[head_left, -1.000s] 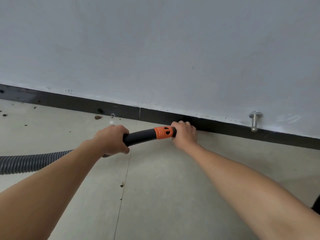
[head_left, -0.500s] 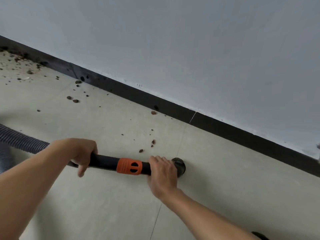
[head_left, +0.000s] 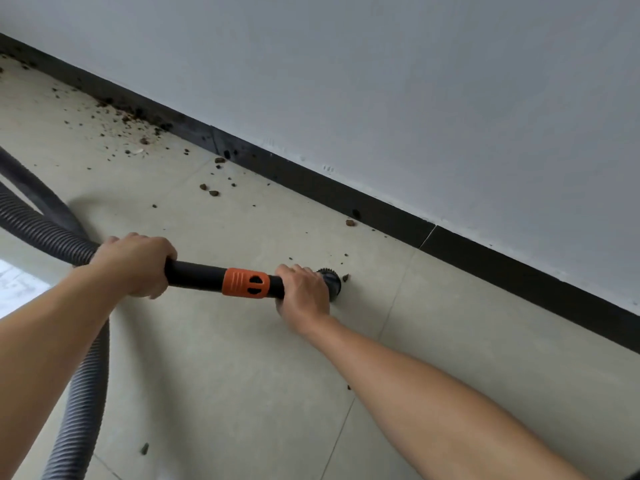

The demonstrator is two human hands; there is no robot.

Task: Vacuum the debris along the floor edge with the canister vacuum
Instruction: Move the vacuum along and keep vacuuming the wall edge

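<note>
Head cam showed both hands wrapped round the vacuum wand (head_left: 197, 273). The left hand (head_left: 138, 263) gripped the black tube where the ribbed hose (head_left: 45, 233) joined. The right hand (head_left: 303, 294) curled over the front end, right behind the round brush nozzle (head_left: 330, 277). The nozzle sat on the floor (head_left: 242, 375) with a crumb (head_left: 345, 277) just beside it. Both forearms reached forward, and the wand lay low and nearly flat.

Most of the debris (head_left: 131, 123) was heaped further left against the black skirting board (head_left: 381, 206), well apart from the nozzle. I'd have kept the brush flat, eased it slowly along the skirting, and watched that the hose loop didn't drag through the crumbs.
</note>
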